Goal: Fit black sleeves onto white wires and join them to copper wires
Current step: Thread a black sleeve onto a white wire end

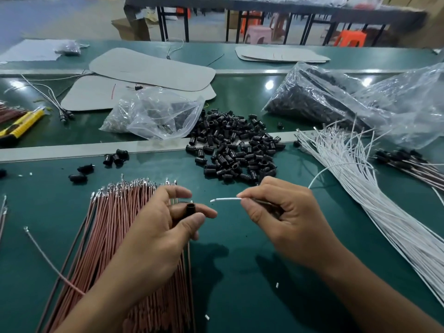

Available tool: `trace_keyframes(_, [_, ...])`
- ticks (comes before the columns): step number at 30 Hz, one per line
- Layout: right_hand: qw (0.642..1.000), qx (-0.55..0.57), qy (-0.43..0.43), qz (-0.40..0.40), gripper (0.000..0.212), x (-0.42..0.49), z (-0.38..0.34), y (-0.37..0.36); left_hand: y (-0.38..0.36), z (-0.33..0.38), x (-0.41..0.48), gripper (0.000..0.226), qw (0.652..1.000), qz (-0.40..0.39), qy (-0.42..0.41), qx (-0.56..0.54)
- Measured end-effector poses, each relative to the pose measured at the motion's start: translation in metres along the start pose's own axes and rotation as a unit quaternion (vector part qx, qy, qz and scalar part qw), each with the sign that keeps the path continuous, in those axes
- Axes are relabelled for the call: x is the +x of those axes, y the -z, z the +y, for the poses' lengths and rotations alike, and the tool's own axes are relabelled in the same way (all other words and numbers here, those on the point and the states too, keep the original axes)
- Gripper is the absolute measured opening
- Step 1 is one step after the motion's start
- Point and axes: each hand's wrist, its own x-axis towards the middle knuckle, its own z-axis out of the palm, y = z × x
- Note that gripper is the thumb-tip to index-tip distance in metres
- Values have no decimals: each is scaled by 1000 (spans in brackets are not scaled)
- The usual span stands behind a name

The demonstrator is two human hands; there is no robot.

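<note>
My left hand (165,227) pinches a black sleeve (191,209) between thumb and fingers, its open end facing right. My right hand (281,212) pinches a white wire (225,199) near its tip, and the tip points left, a short gap away from the sleeve. The wire loops behind my right hand toward the white wire bundle (374,188) on the right. A bundle of copper wires (115,236) lies under my left hand. A heap of loose black sleeves (235,150) sits behind both hands.
Clear plastic bags (156,114) (348,99) of parts lie behind the heap. A yellow utility knife (21,123) rests at the far left. Finished wires with sleeves (408,164) lie at the right. Grey cardboard sheets (149,68) cover part of the green table (240,272).
</note>
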Motion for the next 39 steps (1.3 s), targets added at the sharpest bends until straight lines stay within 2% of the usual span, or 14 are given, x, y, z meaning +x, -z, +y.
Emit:
trace_keyframes(4, [1000,5,10,-3,7,-1,-3,-3,-4,-1,-3,23,999,28,-44,7])
trace_keyframes(8, [1000,0,14,0,8,-1,-2,-4,-3,-1,-3,29,995,43,-84,19])
trace_keyframes(12, [1000,-1,19,3,8,-2,-1,-4,-5,-2,-1,24,995,68,-65,-41])
trace_keyframes(23, [997,-10,63,-34,5,-5,1,-11,-6,-4,-2,18,992,62,-106,0])
trace_keyframes(29, [992,-61,103,-40,5,-4,0,-10,-6,-1,-2,16,993,43,-107,12])
trace_keyframes(35, [997,-24,51,-44,8,-6,-7,-12,-11,-2,-1,17,993,31,-108,-33])
trace_keyframes(39, [1000,9,9,-6,14,-7,-10,-16,-12,-2,-2,22,989,51,-92,-103])
